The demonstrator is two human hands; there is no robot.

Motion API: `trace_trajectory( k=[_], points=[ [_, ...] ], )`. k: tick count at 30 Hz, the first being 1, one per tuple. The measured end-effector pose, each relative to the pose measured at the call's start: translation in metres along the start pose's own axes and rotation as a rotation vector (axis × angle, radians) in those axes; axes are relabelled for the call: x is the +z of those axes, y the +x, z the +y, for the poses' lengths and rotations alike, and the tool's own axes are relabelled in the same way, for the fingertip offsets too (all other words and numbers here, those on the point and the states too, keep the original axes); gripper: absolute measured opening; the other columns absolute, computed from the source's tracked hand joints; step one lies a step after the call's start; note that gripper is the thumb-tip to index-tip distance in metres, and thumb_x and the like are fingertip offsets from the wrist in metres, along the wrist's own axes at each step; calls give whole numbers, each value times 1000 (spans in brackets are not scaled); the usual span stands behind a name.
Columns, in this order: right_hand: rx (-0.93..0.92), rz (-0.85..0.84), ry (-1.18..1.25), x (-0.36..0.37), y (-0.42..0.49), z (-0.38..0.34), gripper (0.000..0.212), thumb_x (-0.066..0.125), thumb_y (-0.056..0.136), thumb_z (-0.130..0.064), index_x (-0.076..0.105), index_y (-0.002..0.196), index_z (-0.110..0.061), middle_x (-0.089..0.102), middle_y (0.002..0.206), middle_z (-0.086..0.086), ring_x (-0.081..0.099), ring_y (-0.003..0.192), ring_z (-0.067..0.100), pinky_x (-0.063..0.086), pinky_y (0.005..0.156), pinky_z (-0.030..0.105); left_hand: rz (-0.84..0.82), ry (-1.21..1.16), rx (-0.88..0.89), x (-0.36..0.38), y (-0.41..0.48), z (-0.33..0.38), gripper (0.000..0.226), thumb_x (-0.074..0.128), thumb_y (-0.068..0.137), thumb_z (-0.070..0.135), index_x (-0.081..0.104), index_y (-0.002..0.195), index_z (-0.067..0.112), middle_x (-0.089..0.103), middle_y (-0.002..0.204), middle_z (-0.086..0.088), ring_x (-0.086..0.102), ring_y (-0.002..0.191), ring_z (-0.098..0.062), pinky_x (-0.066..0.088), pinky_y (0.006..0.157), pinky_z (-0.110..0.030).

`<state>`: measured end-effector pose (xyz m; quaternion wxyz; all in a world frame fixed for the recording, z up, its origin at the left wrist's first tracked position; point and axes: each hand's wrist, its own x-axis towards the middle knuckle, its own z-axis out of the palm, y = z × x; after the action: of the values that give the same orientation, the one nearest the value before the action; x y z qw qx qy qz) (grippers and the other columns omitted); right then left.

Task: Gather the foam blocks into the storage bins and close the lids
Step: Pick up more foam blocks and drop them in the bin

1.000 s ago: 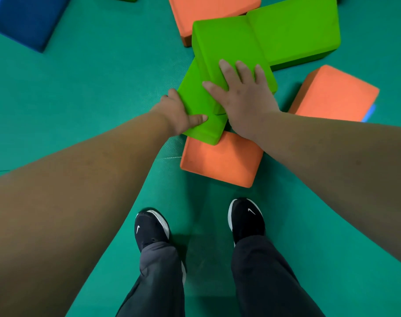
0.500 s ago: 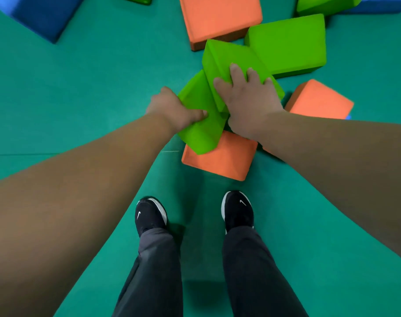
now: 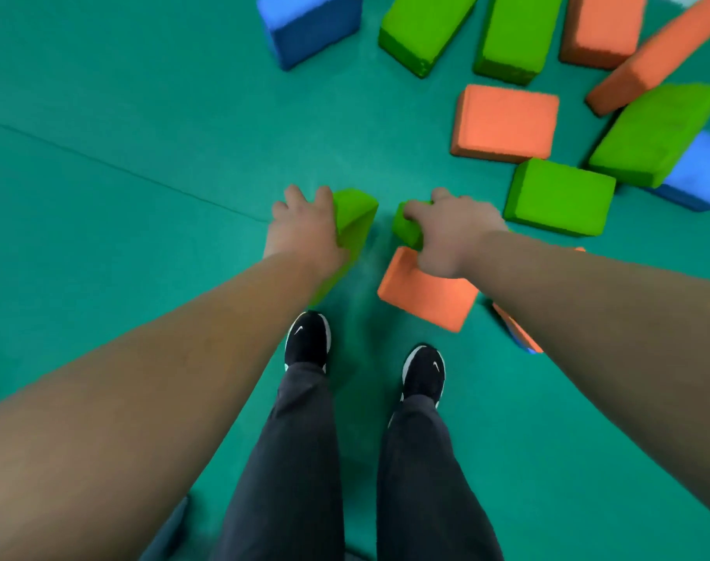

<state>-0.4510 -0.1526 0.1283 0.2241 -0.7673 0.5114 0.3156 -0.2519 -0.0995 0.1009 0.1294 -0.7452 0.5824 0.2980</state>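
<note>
Pulled apart since a moment ago, two blocks are now held separately: left hand (image 3: 304,232) with fingers curled round the left green block (image 3: 357,220), right hand (image 3: 454,232) clutching the right green block (image 3: 408,228) over the far edge of an orange block (image 3: 426,295) on the floor mat (image 3: 142,115).

Open floor (image 3: 122,95) left of the orange block (image 3: 422,293)
Beyond it and to its right, scattered blocks (image 3: 559,196) crowd the space.
</note>
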Motion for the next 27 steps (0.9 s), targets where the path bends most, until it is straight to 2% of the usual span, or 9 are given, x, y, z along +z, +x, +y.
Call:
trace_trajectory(
  k=[3, 6, 13, 18, 23, 27],
  points=[
    [-57, -18, 30, -17, -3, -61, 64, 64, 75, -37, 45, 137, -34, 48, 120, 9, 63, 108, 42, 55, 83, 49, 18, -9, -75, -7, -40, -53, 64, 74, 81, 47, 43, 126, 13, 42, 124, -18, 50, 109, -43, 49, 86, -49],
    [-143, -39, 51, -21, -9, -122, 68, 67, 75, -35, 42, 138, -33, 46, 123, 10, 62, 106, 43, 53, 83, 46, -1, -118, -179, -3, -88, -102, 66, 69, 80, 54, 47, 127, 13, 44, 124, -19, 49, 110, -44, 49, 89, -51],
    [-458, -37, -147, 0, -51, -240, 68, 67, 74, -33, 43, 138, -34, 46, 124, 9, 61, 108, 41, 52, 84, 46, 29, -385, -527, 42, -233, -184, 69, 77, 75, 51, 51, 129, 17, 45, 121, -18, 51, 112, -44, 52, 93, -52],
    [-689, -43, -332, 38, -127, -299, 62, 66, 77, -32, 46, 135, -34, 47, 125, 8, 62, 108, 40, 49, 80, 42, 139, -593, -751, 101, -355, -187, 75, 78, 71, 52, 53, 139, 31, 45, 122, -17, 51, 114, -43, 51, 99, -52],
    [-904, -97, -527, 109, -205, -349, 63, 65, 78, -32, 44, 137, -34, 47, 128, 9, 60, 111, 41, 51, 84, 46, 195, -818, -994, 171, -464, -157, 74, 76, 71, 50, 52, 138, 30, 42, 118, -12, 49, 113, -39, 49, 101, -49],
    [-1042, -131, -632, 193, -265, -375, 69, 66, 77, -31, 41, 141, -38, 46, 129, 8, 58, 113, 40, 53, 86, 48, 289, -1028, -1202, 256, -544, -129, 79, 75, 65, 59, 56, 136, 30, 44, 113, -9, 52, 112, -34, 47, 102, -42]
  ],
)
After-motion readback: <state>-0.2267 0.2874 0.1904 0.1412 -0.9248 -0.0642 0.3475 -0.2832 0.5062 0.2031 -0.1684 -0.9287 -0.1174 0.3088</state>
